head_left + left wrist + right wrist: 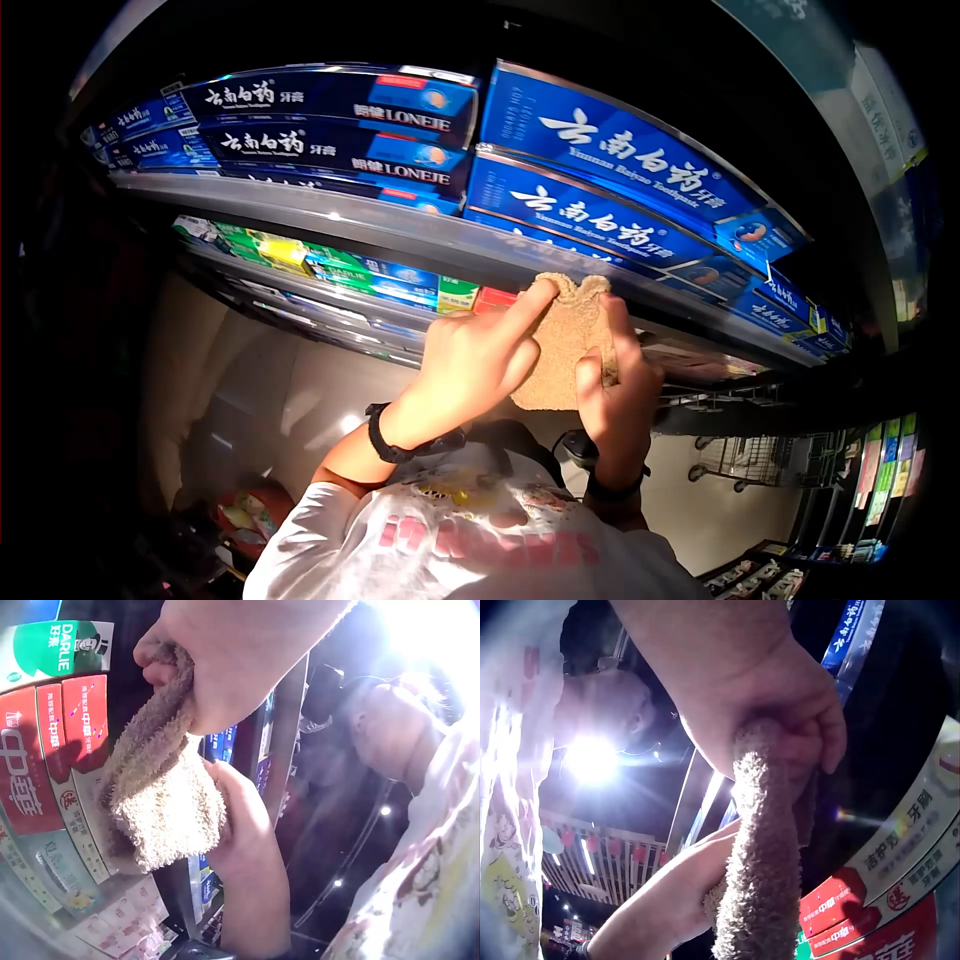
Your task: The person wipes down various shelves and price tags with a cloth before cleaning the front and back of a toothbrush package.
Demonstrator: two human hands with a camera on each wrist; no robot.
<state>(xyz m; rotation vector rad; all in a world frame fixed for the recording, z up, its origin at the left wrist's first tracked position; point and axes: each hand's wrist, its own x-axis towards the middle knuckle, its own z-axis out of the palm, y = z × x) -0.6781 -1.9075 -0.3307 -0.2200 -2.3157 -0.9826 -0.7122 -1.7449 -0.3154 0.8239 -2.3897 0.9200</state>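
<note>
A tan, fuzzy cloth (556, 365) hangs between both hands, its top edge bunched, just in front of the shelf edge. My left hand (470, 362) grips the cloth at its upper left, and in the left wrist view the bunched cloth (169, 802) comes out of the curled fingers. My right hand (622, 385) grips the other side; in the right wrist view a thick fold of cloth (761, 862) hangs down from that fist. Blue toothpaste boxes (580, 215) are stacked on the shelf just beyond the hands.
Dark blue toothpaste boxes (330, 140) fill the shelf's left side. Along the metal shelf edge (330, 218) runs a lower tier with green boxes (262, 250). Red boxes (75, 727) stand near the left hand. A wire cart (755, 458) stands on the floor at right.
</note>
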